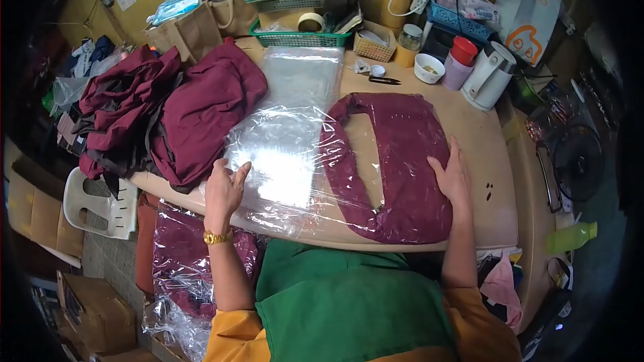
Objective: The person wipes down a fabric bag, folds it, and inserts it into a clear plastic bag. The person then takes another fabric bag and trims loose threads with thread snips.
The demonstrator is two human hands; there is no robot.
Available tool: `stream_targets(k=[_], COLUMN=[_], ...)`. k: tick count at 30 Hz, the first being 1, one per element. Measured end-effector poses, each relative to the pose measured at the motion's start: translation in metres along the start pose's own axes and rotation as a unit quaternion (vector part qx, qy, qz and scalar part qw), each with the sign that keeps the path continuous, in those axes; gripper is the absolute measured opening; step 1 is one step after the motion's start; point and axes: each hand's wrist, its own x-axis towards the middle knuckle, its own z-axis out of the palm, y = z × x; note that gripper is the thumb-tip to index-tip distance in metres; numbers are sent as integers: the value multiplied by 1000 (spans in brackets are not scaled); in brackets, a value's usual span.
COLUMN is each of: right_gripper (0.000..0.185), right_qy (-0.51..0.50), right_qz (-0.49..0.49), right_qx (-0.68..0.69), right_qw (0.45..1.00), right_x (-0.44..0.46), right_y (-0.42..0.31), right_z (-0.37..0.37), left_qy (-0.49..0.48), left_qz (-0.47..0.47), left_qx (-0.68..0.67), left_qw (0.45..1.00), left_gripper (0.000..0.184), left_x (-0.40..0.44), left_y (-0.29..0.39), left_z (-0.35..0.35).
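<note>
A folded maroon garment (412, 161) lies inside a clear plastic bag on the table, with a gap in its left part where the tan tabletop shows. My right hand (454, 175) lies along the garment's right edge, fingers stretched and thumb apart. The loose, shiny part of the plastic bag (278, 161) spreads left from the garment. At its left edge is my left hand (227, 188), its fingers apart and touching the plastic; a gold watch is on that wrist. Behind the loose plastic lies a stack of flat clear bags (305, 74).
Maroon garments with dark trim (208, 107) are heaped at the left. Along the back stand a green basket (302, 39), thread snips (384, 80), a white bowl (428, 68) and a kettle (490, 77). Bagged maroon garments (181, 248) lie below the table's front edge.
</note>
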Motion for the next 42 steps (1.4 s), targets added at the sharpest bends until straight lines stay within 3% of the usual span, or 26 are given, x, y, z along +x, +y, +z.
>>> stream_targets(k=[2,4,6,9,11,13,14,15,17,18,20,24,26,27,30,32,33,34,35,36,37,38,39,40,41,42], right_gripper=[64,63,59,56,55,56,56,53,45,45,35,31,32,32,33,33,32,30,29,25,21,22,23,31,37,43], right_qy=[-8,-21,-34,-81,-87,-59,-89,-181,-118,-123,-8,58,81,67,7,-69,-107,-152,-197,-233,-266,-234,-201,-282,-199,-209], right_qz=[8,9,-63,-12,-19,-116,-141,-40,-100,-103,-209,-306,-381,-389,-516,-552,-561,-553,-544,-541,-537,-577,-612,-599,-668,-690], right_qx=[7,15,62,118,101,138,194,224,256,253,260,271,309,324,386,426,440,450,457,442,425,366,304,162,136,122], right_qw=[1000,1000,995,990,991,982,967,957,954,954,943,911,867,860,765,713,693,685,675,677,678,692,702,732,704,682], right_x=[6,11,19,27,12,6,6,-4,5,5,-3,-11,-19,-24,-47,-76,-94,-110,-128,-144,-158,-171,-183,-194,-204,-215], right_y=[2,10,32,46,29,29,36,-1,0,-14,-60,-130,-175,-202,-282,-329,-349,-364,-376,-386,-392,-391,-388,-388,-380,-373], right_z=[1,9,21,25,8,9,20,0,20,17,2,4,10,13,38,63,79,98,121,144,170,212,242,247,258,257], left_qy=[-27,-16,4,10,-7,12,3,-18,-61,-29,25,168,238,259,334,263,274,333,355,346,311,318,262,184,157,150], left_qz=[-48,-11,24,-17,-47,-23,79,54,-35,-8,8,-2,-13,-18,-77,-246,-252,-337,-394,-336,-351,-339,-325,-379,-349,-300], left_qx=[-23,-51,-121,-200,-151,-276,-242,-265,-345,-363,-416,-402,-409,-381,-320,-173,-168,123,401,414,380,340,345,280,264,296], left_qw=[998,998,992,980,987,961,967,963,936,931,909,900,881,887,883,917,913,872,747,772,797,818,841,862,885,894], left_gripper=[69,67,68,67,76,84,89,85,75,67,48,36,34,33,38,51,51,57,63,67,66,71,75,79,79,79], left_x=[5,9,15,25,17,7,4,-1,-12,-14,-28,-75,-110,-133,-209,-265,-276,-280,-286,-295,-276,-263,-246,-220,-200,-183], left_y=[4,2,-11,-53,-40,-39,-44,-48,-50,-58,-66,-110,-140,-152,-178,-206,-204,-196,-197,-220,-213,-228,-235,-232,-224,-236], left_z=[11,22,32,42,31,24,22,14,-6,-17,-46,-106,-142,-164,-220,-248,-246,-238,-233,-229,-215,-182,-154,-131,-117,-101])
